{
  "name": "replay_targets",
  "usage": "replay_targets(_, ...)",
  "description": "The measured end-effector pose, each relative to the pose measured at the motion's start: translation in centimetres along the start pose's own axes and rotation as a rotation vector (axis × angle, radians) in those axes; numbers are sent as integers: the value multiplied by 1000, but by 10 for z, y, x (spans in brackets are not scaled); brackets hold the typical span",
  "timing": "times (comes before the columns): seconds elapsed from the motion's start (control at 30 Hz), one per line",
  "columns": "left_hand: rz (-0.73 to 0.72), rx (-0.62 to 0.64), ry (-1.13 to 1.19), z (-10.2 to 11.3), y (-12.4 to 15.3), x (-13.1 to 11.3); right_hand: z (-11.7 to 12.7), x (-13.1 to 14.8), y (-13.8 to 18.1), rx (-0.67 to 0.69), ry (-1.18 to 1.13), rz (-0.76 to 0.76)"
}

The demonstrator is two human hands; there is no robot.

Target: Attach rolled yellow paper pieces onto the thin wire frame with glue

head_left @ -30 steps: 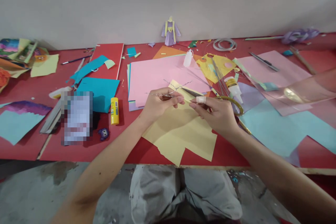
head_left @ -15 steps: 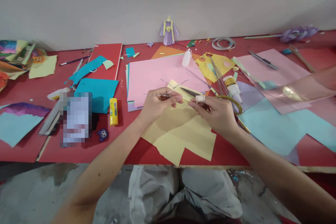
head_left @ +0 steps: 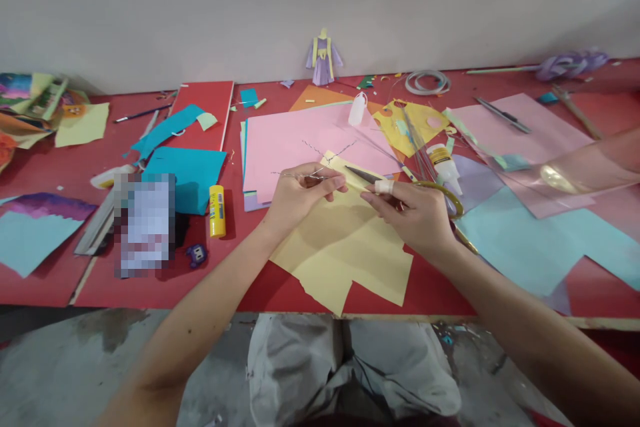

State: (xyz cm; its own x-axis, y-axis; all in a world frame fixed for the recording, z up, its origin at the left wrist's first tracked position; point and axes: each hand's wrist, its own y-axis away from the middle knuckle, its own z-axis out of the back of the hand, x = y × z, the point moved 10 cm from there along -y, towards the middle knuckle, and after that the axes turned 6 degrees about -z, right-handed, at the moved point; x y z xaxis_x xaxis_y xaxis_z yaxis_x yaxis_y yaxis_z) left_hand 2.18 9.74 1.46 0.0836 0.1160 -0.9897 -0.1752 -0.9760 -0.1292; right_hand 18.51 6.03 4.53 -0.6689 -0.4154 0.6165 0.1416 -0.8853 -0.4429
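My left hand [head_left: 313,193] pinches a twisted wire frame [head_left: 330,159] whose thin arms spread out above and to the left of the fingers. In my right hand [head_left: 413,213] is a pair of scissors [head_left: 363,175], with the dark blades pointing left toward the wire and the gold handle loops [head_left: 445,195] behind the hand. A white wrap covers part of one right finger. Beneath both hands lies a sheet of pale yellow paper [head_left: 345,247] with a notched front edge. The palm side of each hand is hidden.
A yellow glue stick [head_left: 217,211] stands left of my hands. Pink paper [head_left: 295,133] lies behind them, with a small white bottle [head_left: 357,109] on it. A glue bottle [head_left: 443,161] is at right. Another person's forearm [head_left: 595,160] reaches in. A paper doll [head_left: 323,60] leans at the wall.
The wire frame has turned slightly in my left fingers, and its upper arms stand a little higher. My right hand with the scissors has shifted very slightly right.
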Motion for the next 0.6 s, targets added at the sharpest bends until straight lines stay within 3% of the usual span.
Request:
replay_targets(0.3, -10, -3, -6, 0, 0, -2, 0, -2, 0, -16, 9, 9)
replay_targets(0.6, -20, 8, -43, 1, 0, 1, -3, -5, 0, 56, -31, -94)
